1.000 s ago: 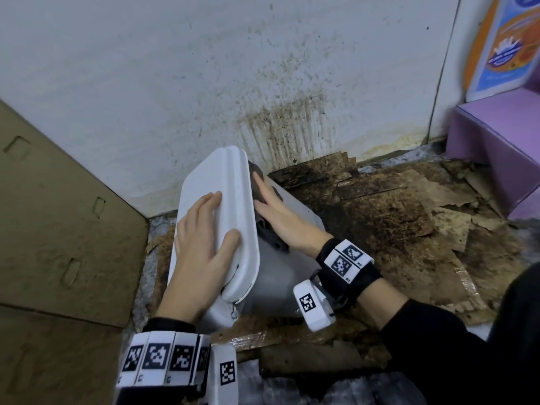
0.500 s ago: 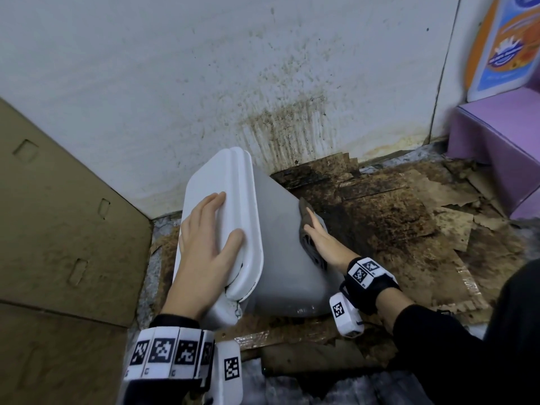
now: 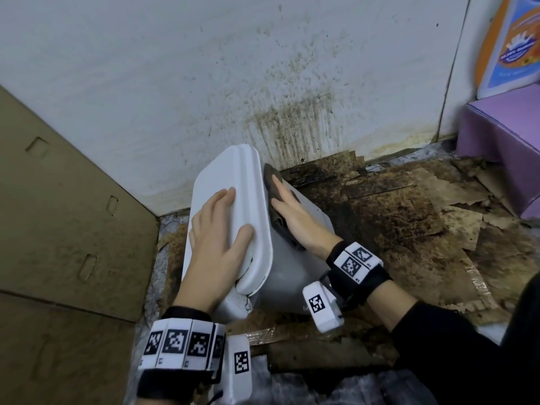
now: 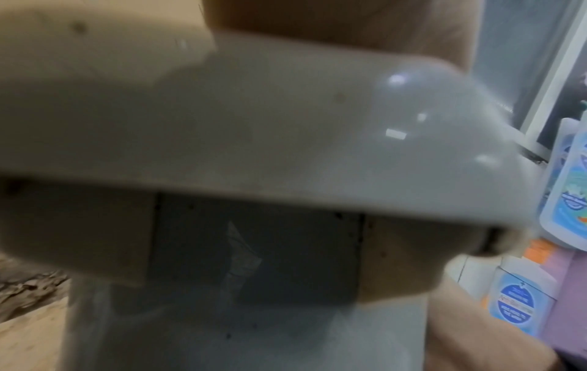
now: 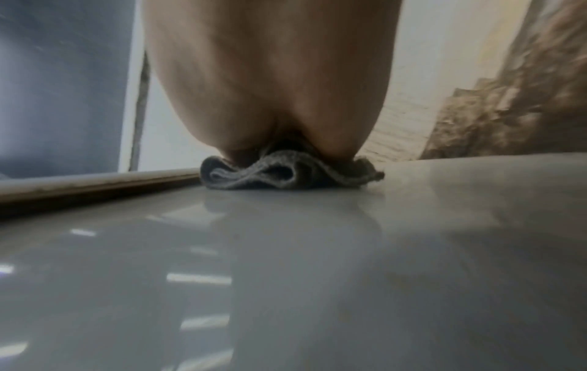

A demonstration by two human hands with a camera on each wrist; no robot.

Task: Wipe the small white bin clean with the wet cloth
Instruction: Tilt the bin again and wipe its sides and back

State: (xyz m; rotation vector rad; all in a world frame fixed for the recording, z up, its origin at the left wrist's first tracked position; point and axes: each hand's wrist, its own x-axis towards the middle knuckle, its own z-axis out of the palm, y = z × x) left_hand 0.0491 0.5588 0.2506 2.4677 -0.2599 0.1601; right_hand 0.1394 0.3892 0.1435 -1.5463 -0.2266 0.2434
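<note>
The small white bin (image 3: 280, 267) is tipped over toward the left on the dirty floor, its closed lid (image 3: 230, 182) facing me. My left hand (image 3: 216, 232) lies flat on the lid with straight fingers, the thumb at the lid's edge. My right hand (image 3: 295, 217) presses the dark grey cloth (image 3: 273, 185) flat against the bin's upturned side, just beside the lid rim. In the right wrist view the cloth (image 5: 286, 173) is bunched under my palm on the glossy bin wall (image 5: 286, 276). The left wrist view shows the lid's rim (image 4: 286, 125) close up and blurred.
A stained white wall (image 3: 263, 83) stands right behind the bin. Brown cardboard (image 3: 58, 229) leans at the left. Torn, soiled cardboard (image 3: 409, 217) covers the floor to the right. A purple box (image 3: 502, 147) and a bottle (image 3: 508, 45) stand at the far right.
My right hand with the cloth slid down the bin's side toward its base, then back up to the lid rim. The left hand stayed on the lid.
</note>
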